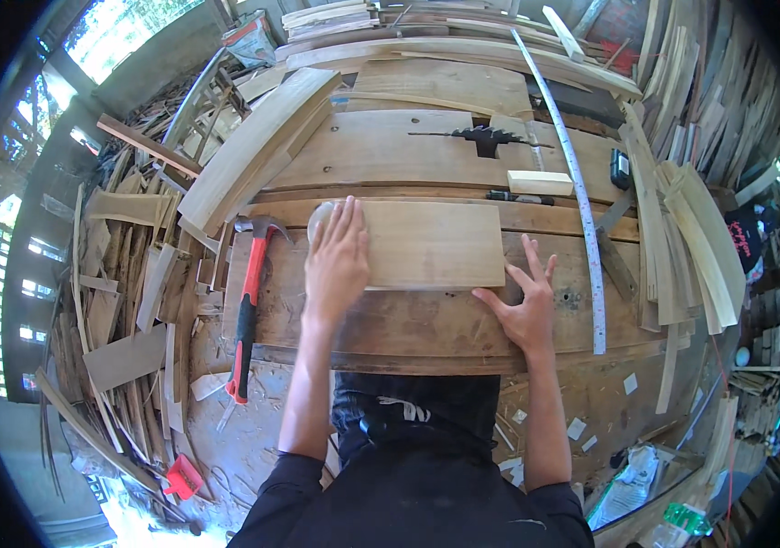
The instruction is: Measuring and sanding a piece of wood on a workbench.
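Note:
A pale rectangular board lies flat on the wooden workbench. My left hand is palm-down over the board's left end, fingers together on a pale, rounded object, mostly hidden. My right hand has its fingers spread at the board's right end, thumb by its lower corner. A red-and-black claw hammer lies left of my left hand. A long measuring rule lies to the right. Beyond the board are a short wood block, a dark marker-like object and a dark toothed saw blade.
Leaning planks and offcuts crowd the left. Long strips stand at the right and more timber is stacked behind. A small black device sits at back right. A red scoop and scraps lie on the floor.

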`<state>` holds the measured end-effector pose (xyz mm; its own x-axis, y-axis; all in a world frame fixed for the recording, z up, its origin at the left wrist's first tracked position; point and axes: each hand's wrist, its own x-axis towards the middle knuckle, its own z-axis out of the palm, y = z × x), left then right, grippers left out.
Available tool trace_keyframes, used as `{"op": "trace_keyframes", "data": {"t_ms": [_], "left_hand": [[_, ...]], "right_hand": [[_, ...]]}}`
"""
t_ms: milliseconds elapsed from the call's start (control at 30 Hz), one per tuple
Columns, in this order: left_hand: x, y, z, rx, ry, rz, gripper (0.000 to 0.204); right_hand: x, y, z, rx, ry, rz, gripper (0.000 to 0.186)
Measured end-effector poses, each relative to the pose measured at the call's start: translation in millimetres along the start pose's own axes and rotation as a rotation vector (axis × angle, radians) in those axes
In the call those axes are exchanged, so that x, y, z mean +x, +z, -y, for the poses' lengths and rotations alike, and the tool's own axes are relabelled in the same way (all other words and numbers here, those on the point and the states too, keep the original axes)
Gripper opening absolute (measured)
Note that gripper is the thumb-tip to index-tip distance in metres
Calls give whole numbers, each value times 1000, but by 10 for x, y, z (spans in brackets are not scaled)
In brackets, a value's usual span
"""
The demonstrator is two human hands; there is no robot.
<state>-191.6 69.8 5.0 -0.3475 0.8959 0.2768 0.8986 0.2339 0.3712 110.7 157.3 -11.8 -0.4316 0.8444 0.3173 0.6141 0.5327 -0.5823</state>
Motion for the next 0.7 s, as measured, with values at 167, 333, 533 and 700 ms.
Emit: {"op": "trace_keyframes", "data": {"t_ms": [167,333,533,700], "left_hand": [[-523,230,-887,-79,317,138,56],[-564,-29,-570,-102,293,176,54],[-392,-83,61,-52,102,-22,47],[-272,504,-1111,-200,439,104,48]], "right_hand": [[-26,66,-25,13,-3,1,68],[-67,31,-34,17,-6,-21,65],[-55,3,41,55,2,-72,52],[-68,73,-67,80,-41,-39,53]]}}
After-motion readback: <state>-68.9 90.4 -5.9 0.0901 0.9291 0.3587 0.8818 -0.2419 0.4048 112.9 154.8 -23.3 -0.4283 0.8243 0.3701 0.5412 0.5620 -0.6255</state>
